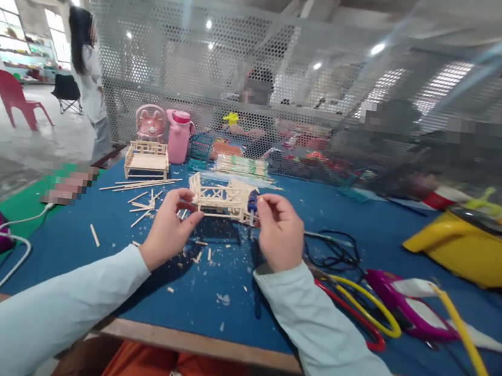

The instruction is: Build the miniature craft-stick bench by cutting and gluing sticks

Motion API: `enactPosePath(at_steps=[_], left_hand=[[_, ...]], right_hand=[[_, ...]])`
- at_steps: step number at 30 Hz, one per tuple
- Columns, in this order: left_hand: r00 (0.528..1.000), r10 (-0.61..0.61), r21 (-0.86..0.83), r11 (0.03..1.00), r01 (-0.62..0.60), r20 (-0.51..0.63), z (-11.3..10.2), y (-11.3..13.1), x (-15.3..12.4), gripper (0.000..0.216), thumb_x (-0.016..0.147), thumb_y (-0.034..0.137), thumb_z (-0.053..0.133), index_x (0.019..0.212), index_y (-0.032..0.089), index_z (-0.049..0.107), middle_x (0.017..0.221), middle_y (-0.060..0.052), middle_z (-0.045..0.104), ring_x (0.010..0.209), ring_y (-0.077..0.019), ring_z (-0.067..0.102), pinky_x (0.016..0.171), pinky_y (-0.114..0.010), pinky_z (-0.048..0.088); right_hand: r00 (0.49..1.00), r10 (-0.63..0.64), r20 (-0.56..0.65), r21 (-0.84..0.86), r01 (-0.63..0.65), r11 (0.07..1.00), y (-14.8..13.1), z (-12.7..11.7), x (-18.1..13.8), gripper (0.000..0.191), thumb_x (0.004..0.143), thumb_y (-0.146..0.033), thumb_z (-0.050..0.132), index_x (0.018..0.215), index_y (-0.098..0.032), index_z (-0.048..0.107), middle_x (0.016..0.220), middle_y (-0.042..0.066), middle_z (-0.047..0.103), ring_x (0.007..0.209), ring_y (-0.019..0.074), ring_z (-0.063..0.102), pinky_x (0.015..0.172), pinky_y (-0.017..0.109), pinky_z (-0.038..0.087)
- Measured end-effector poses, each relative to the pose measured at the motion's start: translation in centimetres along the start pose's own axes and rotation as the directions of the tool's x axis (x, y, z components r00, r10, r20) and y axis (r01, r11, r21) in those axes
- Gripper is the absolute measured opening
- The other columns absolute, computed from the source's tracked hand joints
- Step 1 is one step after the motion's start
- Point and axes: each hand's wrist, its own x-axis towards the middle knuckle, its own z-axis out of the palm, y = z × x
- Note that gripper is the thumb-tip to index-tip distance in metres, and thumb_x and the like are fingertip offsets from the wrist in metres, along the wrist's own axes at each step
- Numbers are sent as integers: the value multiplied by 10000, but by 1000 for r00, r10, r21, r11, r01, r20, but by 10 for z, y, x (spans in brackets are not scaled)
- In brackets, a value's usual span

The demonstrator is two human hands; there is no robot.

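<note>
A small model built of pale wooden sticks (220, 196), with crossed railings, is held up a little above the blue table in the middle. My left hand (173, 224) is closed on its left end, thumb at the lower edge and fingers behind. At the model's right end my right hand (281, 228) pinches a small dark-blue tool (253, 200) with a pale shaft pointing down; its exact kind is unclear. The tool is against or just beside the model; I cannot tell which. A finished-looking stick bench (147, 162) stands behind to the left.
Loose wooden sticks (151, 203) and scraps litter the blue table (213, 305). Behind stand a pink bottle (179, 139) and bundled sticks (241, 166). To the right lie a black cable (338, 257), a purple power strip (414, 309) and a yellow container (476, 249). People are beyond.
</note>
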Motion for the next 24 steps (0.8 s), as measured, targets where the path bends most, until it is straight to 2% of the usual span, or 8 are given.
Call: enactPosePath(at_steps=[2, 4, 8, 11, 14, 20, 22, 24], left_hand=[[999, 38, 75, 997, -35, -34, -3, 1, 1, 360, 711, 219, 643, 1024, 180, 469, 1005, -60, 513, 865, -150, 544, 576, -208, 466], [997, 69, 119, 991, -67, -17, -6, 3, 2, 482, 682, 199, 662, 1118, 190, 458, 1122, -80, 494, 879, -144, 525, 615, -220, 480], [984, -9, 84, 996, -6, 175, -14, 3, 7, 737, 664, 187, 678, 1313, 237, 331, 1326, -115, 397, 828, -123, 526, 570, -213, 484], [957, -42, 40, 999, 32, 287, -19, -1, 14, 646, 676, 185, 676, 1250, 208, 382, 1203, -105, 485, 859, -131, 542, 688, -259, 517], [951, 20, 58, 998, -40, 309, -22, -7, 17, 500, 695, 167, 661, 1137, 199, 430, 1081, -67, 518, 917, -141, 548, 812, -310, 506], [944, 152, 143, 969, -200, 292, -19, -15, 6, 658, 718, 157, 645, 1279, 245, 311, 926, -7, 508, 874, -129, 528, 784, -296, 493], [948, 142, 107, 978, -179, 286, -18, -15, 4, 743, 719, 176, 652, 1342, 252, 255, 882, 7, 501, 820, -119, 526, 743, -273, 488], [956, 100, 52, 992, -118, 274, -18, -15, 6, 725, 752, 219, 630, 1367, 232, 247, 805, 24, 495, 730, -105, 516, 662, -236, 467]], right_hand=[[997, 32, 64, 3, -32, 999, 3, 3, -1, 198, 807, -355, 506, 832, -170, 571, 770, 49, 616, 656, 153, 564, 596, 274, 462], [991, 43, 123, 2, -44, 999, 3, 6, -3, 191, 791, -353, 509, 789, -172, 569, 720, 32, 602, 585, 136, 536, 550, 259, 441], [977, 54, 206, 9, -57, 998, 0, 8, -6, 173, 784, -340, 495, 751, -182, 558, 626, 0, 570, 520, 124, 506, 520, 244, 419], [971, 57, 232, -3, -57, 998, -2, 7, -7, 152, 780, -317, 488, 747, -183, 553, 608, -8, 556, 514, 120, 493, 522, 239, 407], [968, 47, 246, -22, -43, 999, -2, 6, -8, 142, 782, -296, 485, 736, -181, 555, 611, -8, 559, 530, 119, 494, 537, 235, 395], [964, 13, 265, -77, 8, 997, 0, 3, -8, 127, 782, -264, 498, 739, -176, 578, 656, 6, 597, 605, 132, 527, 609, 243, 396], [957, -11, 291, -118, 47, 992, 1, 1, -8, 133, 791, -255, 494, 746, -176, 591, 660, 6, 606, 613, 134, 534, 621, 244, 394], [946, -25, 324, -150, 77, 986, 0, -2, -7, 142, 800, -244, 484, 754, -174, 599, 663, 6, 613, 610, 131, 538, 614, 240, 390]])
